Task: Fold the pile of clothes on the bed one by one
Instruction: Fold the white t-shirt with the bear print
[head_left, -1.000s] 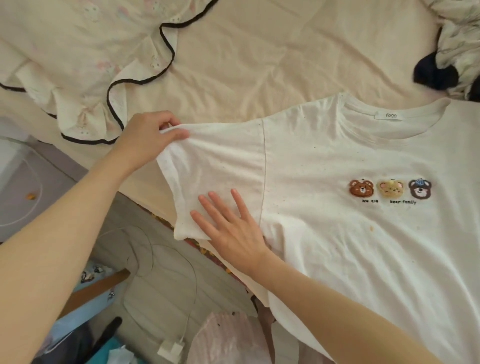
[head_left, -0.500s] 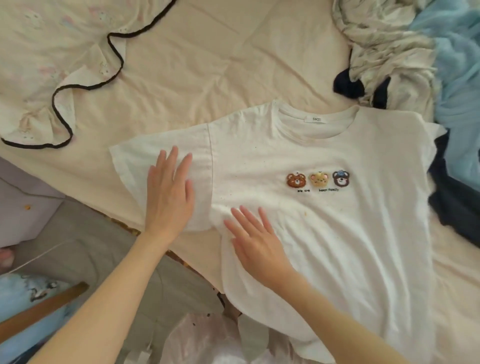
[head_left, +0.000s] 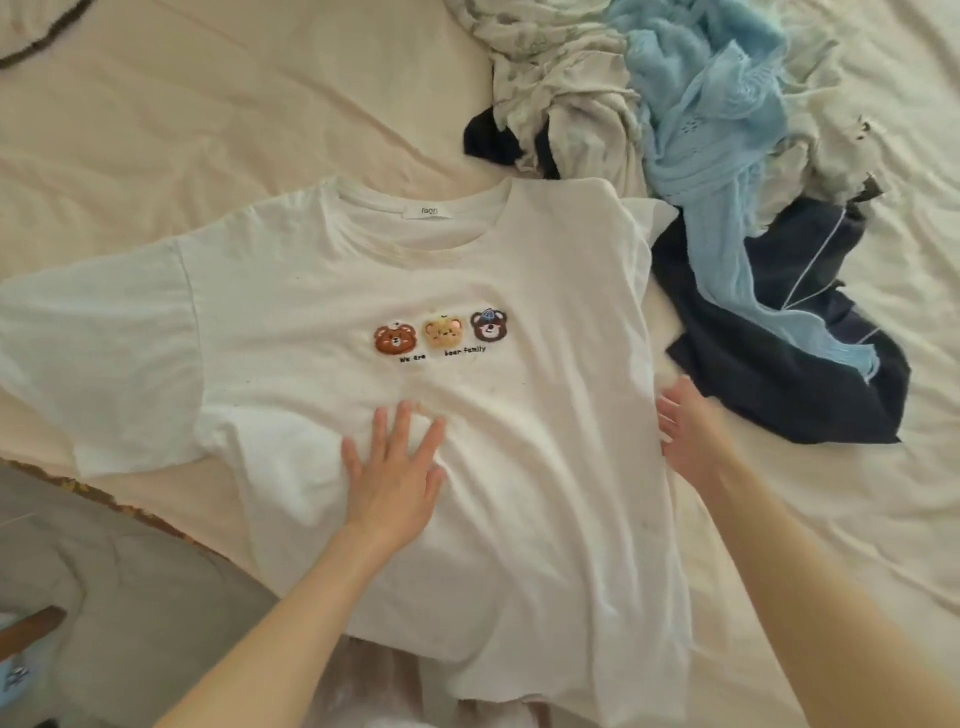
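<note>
Pressing our left hand (head_left: 397, 470) flat, fingers spread, on the tee (head_left: 519, 467) | tee lies face-up on the bed (head_left: 234, 130) | right hand (head_left: 685, 431) open, fingers straight, at its right edge | pile (head_left: 701, 130) beyond, 3 bears (head_left: 441, 332) on the chest

Head camera looks steeply down — close over the bed (head_left: 270, 135).
</note>
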